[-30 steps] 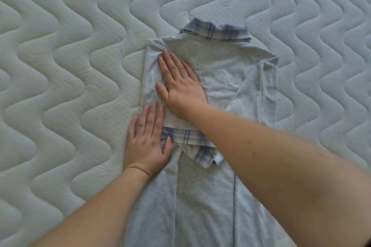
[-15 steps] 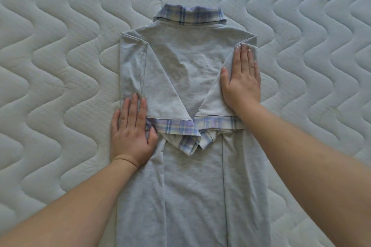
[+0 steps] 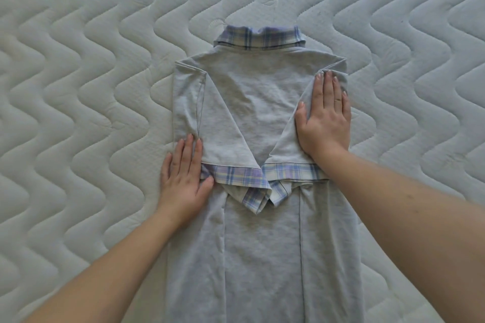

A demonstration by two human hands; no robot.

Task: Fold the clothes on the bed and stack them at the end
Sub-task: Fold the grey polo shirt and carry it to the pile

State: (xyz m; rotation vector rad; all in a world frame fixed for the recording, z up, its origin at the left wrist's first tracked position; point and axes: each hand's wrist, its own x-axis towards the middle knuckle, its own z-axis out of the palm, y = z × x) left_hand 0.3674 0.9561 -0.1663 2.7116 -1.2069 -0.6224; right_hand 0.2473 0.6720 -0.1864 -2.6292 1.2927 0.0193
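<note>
A light grey knit polo shirt [image 3: 258, 118] with a blue, lilac and cream plaid collar [image 3: 259, 39] lies face down and lengthwise in the middle of the bed, collar at the far end and its body running toward the near edge of the view, where it passes out of sight. Both long side edges are turned in over the back, leaving two straight creases down the lower body. The two short sleeves are folded inward as well, slanting toward each other so that their plaid-trimmed cuffs [image 3: 265, 178] meet and overlap at the centre line, the corners pointing toward the near end. The left hand [image 3: 185, 177] lies flat with fingers straight and close together on the shirt's left edge, its fingertips touching the lower end of the left sleeve and its thumb resting against the plaid cuff. The right hand [image 3: 325, 119] is likewise flat, fingers extended and together, pressing on the folded right sleeve, with its fingertips near the shoulder corner, where the cloth puckers slightly; a thin ring shows on one finger. Under the shirt spreads a pale quilted mattress surface [image 3: 78, 86] stitched in wavy lines.
</note>
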